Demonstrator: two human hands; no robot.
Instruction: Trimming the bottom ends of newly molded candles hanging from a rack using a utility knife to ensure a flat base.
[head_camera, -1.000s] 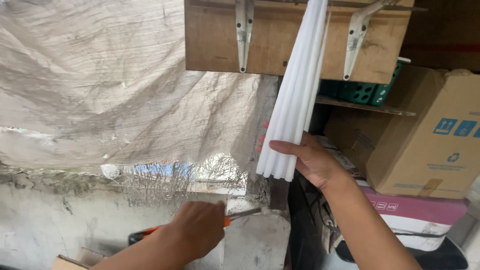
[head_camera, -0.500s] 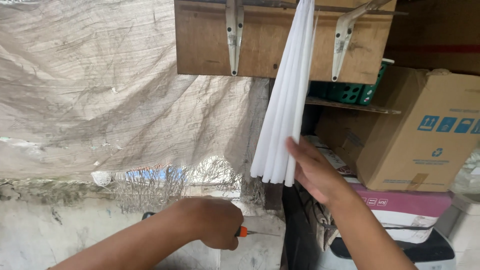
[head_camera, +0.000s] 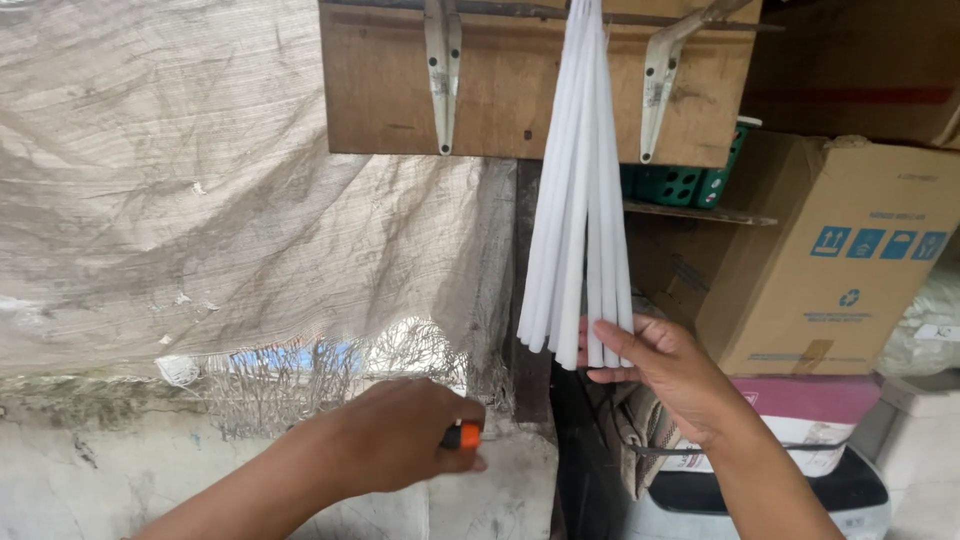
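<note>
A bundle of long white strips (head_camera: 580, 200) hangs down from the top of the view in front of a wooden board (head_camera: 380, 90) with metal brackets. My right hand (head_camera: 665, 375) holds the lower ends of the strips between its fingers and thumb. My left hand (head_camera: 400, 440) is lower and to the left, closed around an orange-handled tool (head_camera: 466, 436); only a bit of the orange handle shows, and its blade is hidden.
A worn plastic sheet (head_camera: 200, 200) covers the wall at left above a concrete ledge (head_camera: 120, 470). At right a cardboard box (head_camera: 840, 260) rests on a pink box (head_camera: 810, 410), with a green crate (head_camera: 690, 185) on a shelf behind.
The strips have swung from slanted to nearly vertical, and my right hand now grips their ends. My left hand stays low on the tool, whose blade no longer shows.
</note>
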